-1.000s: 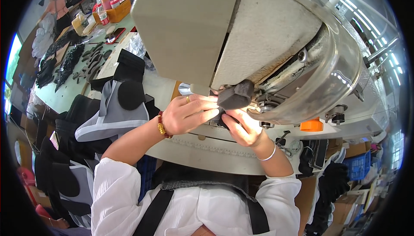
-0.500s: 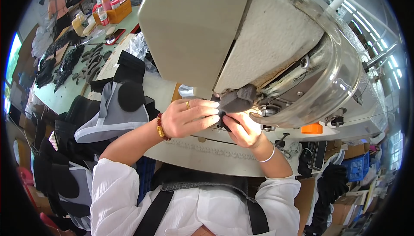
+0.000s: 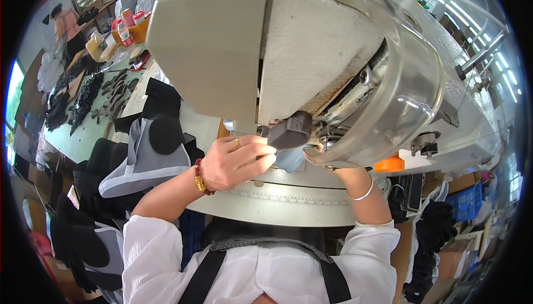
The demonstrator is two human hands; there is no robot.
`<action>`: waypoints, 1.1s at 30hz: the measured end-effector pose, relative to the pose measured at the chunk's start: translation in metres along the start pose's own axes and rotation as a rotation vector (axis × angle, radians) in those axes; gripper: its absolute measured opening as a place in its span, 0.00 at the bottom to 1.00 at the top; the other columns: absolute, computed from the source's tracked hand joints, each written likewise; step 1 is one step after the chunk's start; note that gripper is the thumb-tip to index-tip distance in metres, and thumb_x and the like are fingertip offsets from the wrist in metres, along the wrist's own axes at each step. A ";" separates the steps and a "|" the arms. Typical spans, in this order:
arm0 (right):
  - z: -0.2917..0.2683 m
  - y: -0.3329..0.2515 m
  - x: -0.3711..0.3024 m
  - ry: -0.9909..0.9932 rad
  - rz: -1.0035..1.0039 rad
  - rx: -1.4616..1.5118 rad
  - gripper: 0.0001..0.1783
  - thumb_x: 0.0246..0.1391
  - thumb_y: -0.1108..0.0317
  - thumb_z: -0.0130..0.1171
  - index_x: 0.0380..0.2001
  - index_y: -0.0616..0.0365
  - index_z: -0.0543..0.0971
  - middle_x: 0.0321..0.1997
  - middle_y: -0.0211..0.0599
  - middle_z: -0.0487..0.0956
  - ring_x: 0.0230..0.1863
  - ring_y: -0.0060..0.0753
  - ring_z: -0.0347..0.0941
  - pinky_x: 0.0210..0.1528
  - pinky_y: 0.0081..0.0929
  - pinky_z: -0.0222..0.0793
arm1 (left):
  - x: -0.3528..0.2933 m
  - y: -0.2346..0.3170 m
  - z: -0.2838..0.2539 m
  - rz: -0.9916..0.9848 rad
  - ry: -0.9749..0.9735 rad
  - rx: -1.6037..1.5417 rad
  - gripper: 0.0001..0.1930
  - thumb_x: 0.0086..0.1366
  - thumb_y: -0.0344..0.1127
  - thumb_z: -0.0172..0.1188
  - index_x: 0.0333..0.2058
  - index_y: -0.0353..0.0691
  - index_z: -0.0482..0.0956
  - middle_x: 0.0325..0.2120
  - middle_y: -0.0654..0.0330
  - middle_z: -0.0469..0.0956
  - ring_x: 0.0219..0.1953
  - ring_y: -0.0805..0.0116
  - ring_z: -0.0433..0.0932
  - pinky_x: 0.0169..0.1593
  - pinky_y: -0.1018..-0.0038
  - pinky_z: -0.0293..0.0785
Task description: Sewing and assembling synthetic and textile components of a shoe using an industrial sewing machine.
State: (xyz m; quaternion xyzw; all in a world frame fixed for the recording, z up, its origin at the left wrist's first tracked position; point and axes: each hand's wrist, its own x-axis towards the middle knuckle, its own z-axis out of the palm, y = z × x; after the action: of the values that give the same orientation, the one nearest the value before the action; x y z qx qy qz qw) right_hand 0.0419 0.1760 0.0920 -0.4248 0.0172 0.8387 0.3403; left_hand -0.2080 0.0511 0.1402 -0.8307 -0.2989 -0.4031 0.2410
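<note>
A sewing machine (image 3: 205, 43) with a clear curved guard (image 3: 413, 104) fills the upper middle. Beside the dark grey block (image 3: 290, 131) under its head is my left hand (image 3: 236, 161), fingers pinched together. A bit of something dark shows at those fingertips, too small to name. My right hand (image 3: 347, 174) reaches in beneath the guard, its fingers mostly hidden; the thumb shows near a grey-blue piece (image 3: 291, 161) below the block. What the right hand holds, if anything, cannot be seen.
Grey and black padded fabric pieces (image 3: 145, 157) are piled left of the machine. A ruler strip (image 3: 288, 197) runs along the table's near edge. An orange part (image 3: 390, 163) sits below the guard, and a blue basket (image 3: 465, 199) stands at right. Someone (image 3: 68, 26) is far left.
My right hand has moved right, away from the left fingertips and under the guard. The black piece between both hands no longer shows there; the grey-blue piece is now visible. The view has shifted.
</note>
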 end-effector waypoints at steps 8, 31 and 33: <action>-0.022 -0.019 0.019 -0.264 -0.094 -0.500 0.25 0.62 0.52 0.52 0.56 0.56 0.71 0.54 0.38 0.75 0.56 0.33 0.71 0.61 0.30 0.69 | -0.002 0.000 0.004 -0.033 0.001 -0.013 0.10 0.46 0.27 0.65 0.31 0.39 0.79 0.31 0.61 0.79 0.33 0.66 0.82 0.30 0.77 0.80; 0.024 0.054 -0.021 -0.651 -2.606 -1.660 0.10 0.39 0.70 0.61 0.30 0.49 0.83 0.37 0.27 0.82 0.32 0.29 0.79 0.34 0.25 0.76 | -0.035 0.000 0.024 -0.266 0.099 -0.364 0.13 0.47 0.24 0.66 0.34 0.33 0.82 0.34 0.55 0.82 0.34 0.60 0.82 0.33 0.74 0.80; 0.022 0.054 -0.017 -0.666 -2.586 -1.626 0.11 0.38 0.71 0.62 0.30 0.49 0.83 0.37 0.27 0.82 0.32 0.30 0.79 0.35 0.27 0.75 | -0.019 -0.002 0.014 -0.104 0.128 -0.118 0.13 0.47 0.23 0.67 0.35 0.34 0.82 0.35 0.54 0.82 0.35 0.58 0.82 0.36 0.72 0.80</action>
State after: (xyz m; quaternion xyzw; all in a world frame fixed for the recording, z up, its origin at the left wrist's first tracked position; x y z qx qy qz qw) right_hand 0.0012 0.1320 0.1044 -0.0158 -0.8599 -0.1757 0.4790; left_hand -0.2112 0.0557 0.1166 -0.7995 -0.3012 -0.4842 0.1889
